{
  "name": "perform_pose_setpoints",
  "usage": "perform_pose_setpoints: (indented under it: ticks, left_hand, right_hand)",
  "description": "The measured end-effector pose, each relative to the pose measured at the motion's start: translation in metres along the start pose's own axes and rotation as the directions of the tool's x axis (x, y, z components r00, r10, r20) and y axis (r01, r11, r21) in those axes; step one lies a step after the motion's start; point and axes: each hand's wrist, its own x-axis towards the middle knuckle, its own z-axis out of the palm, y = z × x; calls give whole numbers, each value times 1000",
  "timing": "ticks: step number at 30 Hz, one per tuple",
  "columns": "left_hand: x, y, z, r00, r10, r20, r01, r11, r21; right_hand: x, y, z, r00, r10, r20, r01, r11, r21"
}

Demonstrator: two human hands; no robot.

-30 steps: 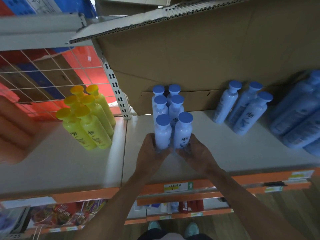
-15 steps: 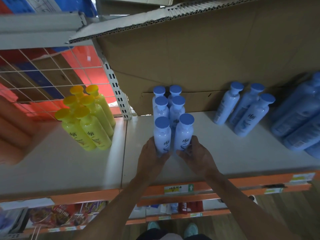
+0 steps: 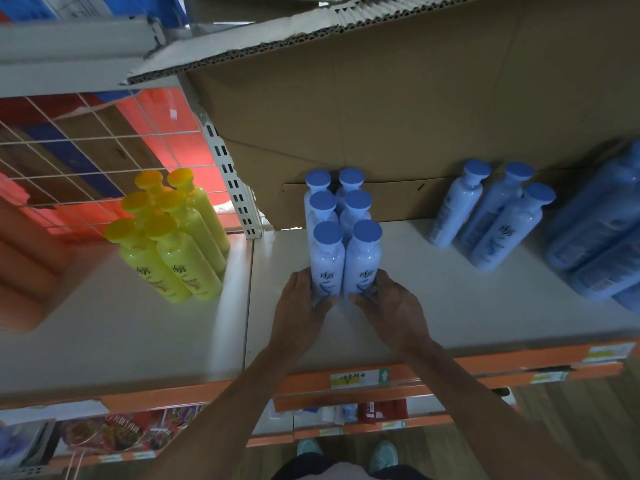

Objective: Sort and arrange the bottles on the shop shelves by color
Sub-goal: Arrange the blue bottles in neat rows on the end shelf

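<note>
Six pale blue bottles stand in a two-by-three block on the white shelf. The left hand and right hand cup the front pair low down, fingers curled round the outer sides and thumbs nearly meeting in front. Little has changed over the last second: the hands sit a touch further in and the block looks squared (no bottle tilted), so this blue group seems close to finished. Beyond the grip, the back pair stands just before the cardboard, leaving little room to push. Left of the grip, past the shelf upright, the yellow bottles stand well apart. Right of it lies open shelf, then three loose blue bottles, probably next to join. Nearer than the wrists runs the orange shelf edge.
</note>
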Motion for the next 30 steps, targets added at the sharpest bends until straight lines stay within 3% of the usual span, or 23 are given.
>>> perform_pose_setpoints:
  ticks: [12, 30]
  left_hand:
    - [4, 4, 6, 999, 23, -26, -19, 987, 157]
    - [5, -1, -2, 999, 45, 24, -49, 979, 197]
  right_hand:
    - [4, -11, -1, 1000, -18, 19, 20, 993, -116]
    - [5, -9, 3, 999, -32, 16, 33, 994, -106]
